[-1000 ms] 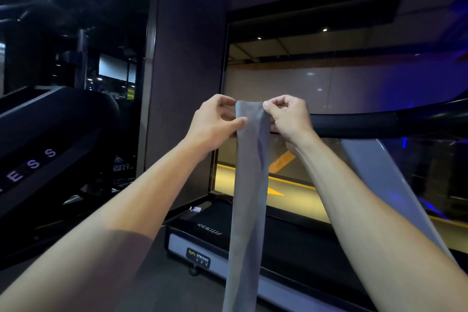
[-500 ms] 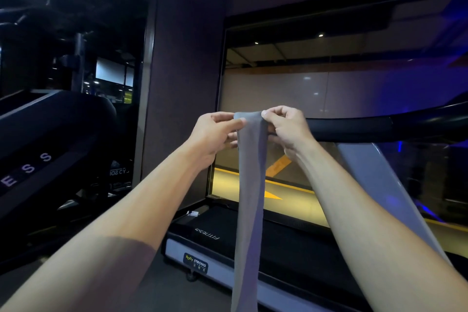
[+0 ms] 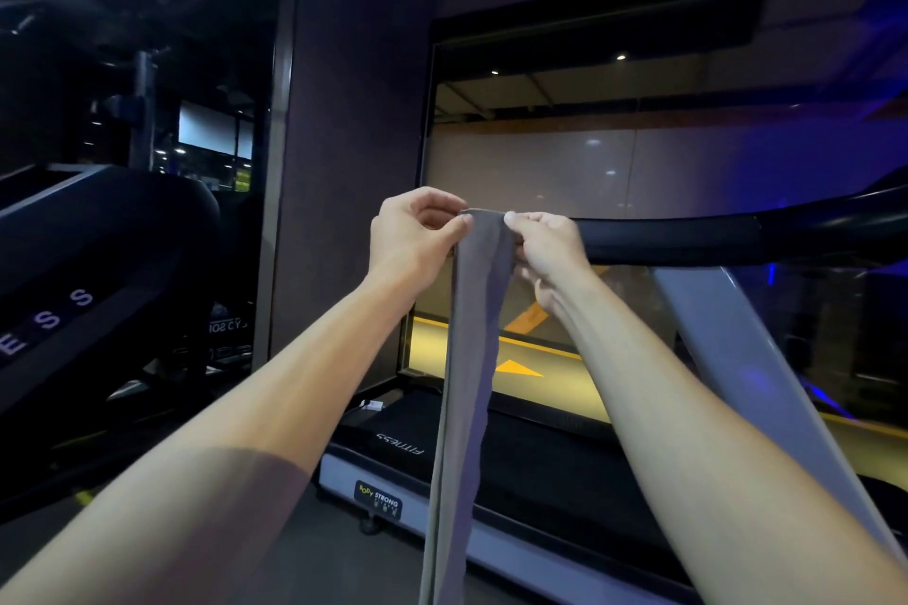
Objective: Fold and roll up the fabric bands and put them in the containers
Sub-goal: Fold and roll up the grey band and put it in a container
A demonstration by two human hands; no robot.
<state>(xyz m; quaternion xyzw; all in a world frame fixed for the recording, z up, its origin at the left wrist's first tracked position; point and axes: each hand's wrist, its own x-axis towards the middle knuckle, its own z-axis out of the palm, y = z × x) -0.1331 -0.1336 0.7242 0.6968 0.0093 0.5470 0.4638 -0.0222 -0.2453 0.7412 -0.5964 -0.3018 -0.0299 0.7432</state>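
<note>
One treadmill (image 3: 540,472), its black handrail (image 3: 688,238) crossing at right, fills the background before a lit window (image 3: 614,162). In front hangs a long grey fabric band (image 3: 469,383), doubled over at its top and trailing past the lower edge. Left hand (image 3: 417,236) and right hand (image 3: 545,246), fingers curled, each pinch that top fold from either side.

Dim gym interior, lighting low with a blue glow showing at the right. A treadmill (image 3: 491,481) is standing on the dark floor (image 3: 295,565), its black handrail (image 3: 688,238) crossing before a large window (image 3: 638,211). Ceiling spotlights are reflecting in the glass. A dark wall panel (image 3: 354,162) is standing left of the window. Another black machine (image 3: 98,270), lettered white, is sitting at left.
</note>
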